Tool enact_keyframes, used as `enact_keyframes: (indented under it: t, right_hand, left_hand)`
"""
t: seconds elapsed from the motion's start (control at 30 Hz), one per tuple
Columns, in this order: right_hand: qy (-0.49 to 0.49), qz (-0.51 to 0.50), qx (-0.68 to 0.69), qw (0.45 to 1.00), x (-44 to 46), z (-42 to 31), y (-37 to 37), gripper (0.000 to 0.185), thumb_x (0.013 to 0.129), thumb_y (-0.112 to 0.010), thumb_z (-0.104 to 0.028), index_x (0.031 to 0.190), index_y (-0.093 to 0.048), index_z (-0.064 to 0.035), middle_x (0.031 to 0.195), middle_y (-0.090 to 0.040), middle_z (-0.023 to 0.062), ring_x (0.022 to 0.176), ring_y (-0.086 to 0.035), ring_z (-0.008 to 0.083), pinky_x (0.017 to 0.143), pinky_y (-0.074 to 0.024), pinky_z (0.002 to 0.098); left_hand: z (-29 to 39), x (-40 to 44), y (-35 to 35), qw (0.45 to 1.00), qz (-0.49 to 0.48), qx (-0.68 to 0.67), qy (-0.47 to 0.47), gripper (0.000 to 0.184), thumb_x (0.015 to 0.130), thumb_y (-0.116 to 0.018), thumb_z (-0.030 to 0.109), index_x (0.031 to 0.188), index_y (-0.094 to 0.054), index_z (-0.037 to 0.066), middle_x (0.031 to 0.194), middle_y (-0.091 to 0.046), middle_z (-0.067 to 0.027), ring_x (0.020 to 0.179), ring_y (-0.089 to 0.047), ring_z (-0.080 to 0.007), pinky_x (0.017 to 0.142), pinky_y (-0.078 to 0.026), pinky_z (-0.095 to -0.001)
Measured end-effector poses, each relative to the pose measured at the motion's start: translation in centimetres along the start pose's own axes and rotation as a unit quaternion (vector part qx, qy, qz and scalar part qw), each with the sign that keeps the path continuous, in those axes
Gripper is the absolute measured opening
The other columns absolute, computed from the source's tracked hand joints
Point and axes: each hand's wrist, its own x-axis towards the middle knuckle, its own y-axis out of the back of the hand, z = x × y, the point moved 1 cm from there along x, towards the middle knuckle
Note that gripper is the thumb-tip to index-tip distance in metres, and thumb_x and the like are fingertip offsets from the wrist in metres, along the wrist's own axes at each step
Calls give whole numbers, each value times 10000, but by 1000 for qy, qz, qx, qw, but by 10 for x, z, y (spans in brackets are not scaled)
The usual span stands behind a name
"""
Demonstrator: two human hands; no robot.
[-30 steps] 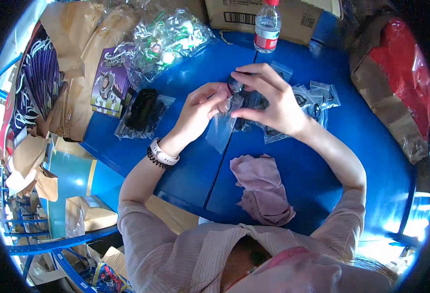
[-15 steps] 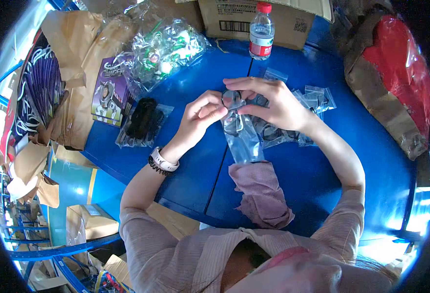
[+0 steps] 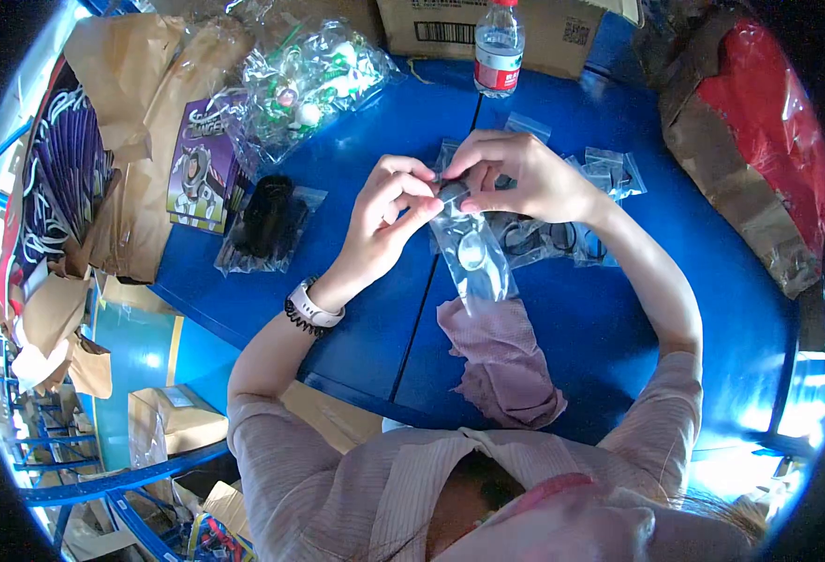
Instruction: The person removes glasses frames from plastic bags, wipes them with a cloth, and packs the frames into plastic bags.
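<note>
Over the blue table (image 3: 356, 328), my left hand (image 3: 386, 214) pinches the left side of a small clear plastic bag (image 3: 476, 258). The fingers of my right hand (image 3: 515, 176) are closed on the bag's upper end, where a small dark round item (image 3: 452, 191) shows between both hands. The bag hangs down toward a crumpled pink cloth (image 3: 501, 361). Several clear bags with dark items (image 3: 562, 239) lie behind and right of my right hand. What the dark item is, I cannot tell.
Bagged black items (image 3: 267, 225) lie to the left, by purple printed cards (image 3: 202, 173). Farther back are a clear bag of green and white items (image 3: 324, 84), a bottle (image 3: 498, 56) and a cardboard box (image 3: 534, 33). A paper bag with red contents (image 3: 759, 122) stands right.
The clear bag has swung to hang below my hands. My right fingers have closed in from a wider spread, and the round dark item now sits lower, at the bag's upper end.
</note>
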Motion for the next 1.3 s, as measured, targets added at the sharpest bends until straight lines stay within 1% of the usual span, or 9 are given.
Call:
enact_keyframes:
  t: [0.07, 0.27, 0.43, 0.57, 0.77, 0.9, 0.93, 1.07, 1.3]
  right_hand:
    - [3, -26, -30, 999, 0, 0, 1, 236, 766, -698, -48, 988, -625, -9, 998, -577, 102, 712, -594, 157, 629, -493, 257]
    - [4, -20, -24, 999, 0, -5, -8, 142, 796, -667, -66, 917, -621, -8, 945, -569, 88, 703, -575, 164, 619, -472, 265]
    - [6, 58, -61, 996, -2, -2, -9, 88, 815, -654, -57, 885, -605, -33, 974, -534, 57, 711, -543, 156, 634, -460, 251]
    - [-63, -15, -100, 993, -4, -14, -7, 96, 825, -647, -84, 897, -611, -31, 1008, -522, 56, 709, -540, 156, 635, -458, 256]
    - [-90, -70, -113, 987, -4, -23, -2, 100, 835, -636, -85, 920, -618, -35, 971, -546, 66, 718, -547, 161, 641, -458, 256]
    - [-27, -54, -110, 992, -5, -24, 1, 152, 839, -626, -69, 986, -615, -34, 930, -588, 77, 715, -565, 146, 642, -464, 240]
    - [-27, -54, -110, 992, -5, -24, 1, 152, 839, -626, -69, 986, -615, -34, 930, -588, 77, 715, -565, 146, 642, -464, 240]
    - [-53, 100, 34, 993, -2, -22, -2, 227, 830, -627, -36, 1053, -591, -15, 859, -625, 72, 708, -582, 125, 641, -472, 224]
    - [-26, 138, 5, 990, -2, -10, -7, 287, 771, -623, 23, 1054, -577, 18, 750, -640, 50, 623, -554, 97, 581, -451, 216]
  left_hand:
    - [0, -1, 0, 1000, -4, 7, 23, 73, 851, -610, 21, 866, -539, 16, 1046, -470, -75, 751, -481, -112, 701, -440, -224]
    - [-8, 2, -3, 999, 4, -46, 19, 66, 852, -603, 12, 866, -540, 26, 1014, -487, -64, 751, -480, -99, 640, -405, -207]
    - [-11, 2, -6, 994, 8, -106, 10, 75, 852, -604, 11, 875, -538, 37, 988, -519, -55, 741, -479, -87, 602, -373, -200]
    - [-11, 1, -3, 999, -40, -14, -1, 98, 845, -609, 2, 892, -535, 45, 968, -546, -46, 733, -487, -90, 634, -403, -201]
    - [-12, 0, -3, 999, -12, 13, -50, 137, 835, -616, -10, 930, -531, 42, 955, -560, -60, 751, -525, -107, 678, -439, -214]
    - [-3, -1, -9, 989, 25, -144, 36, 142, 849, -599, 0, 966, -523, 25, 909, -566, -76, 773, -564, -132, 712, -467, -235]
    - [-3, -1, -9, 989, 25, -144, 36, 142, 849, -599, 0, 966, -523, 25, 909, -566, -76, 773, -564, -132, 712, -467, -235]
    - [-3, 0, -4, 965, 63, -235, 101, 147, 869, -584, 30, 996, -512, 12, 887, -571, -82, 777, -583, -149, 708, -478, -251]
    - [-11, 1, -4, 963, 44, -243, 108, 92, 878, -567, 37, 959, -531, 12, 886, -570, -80, 757, -580, -147, 695, -476, -249]
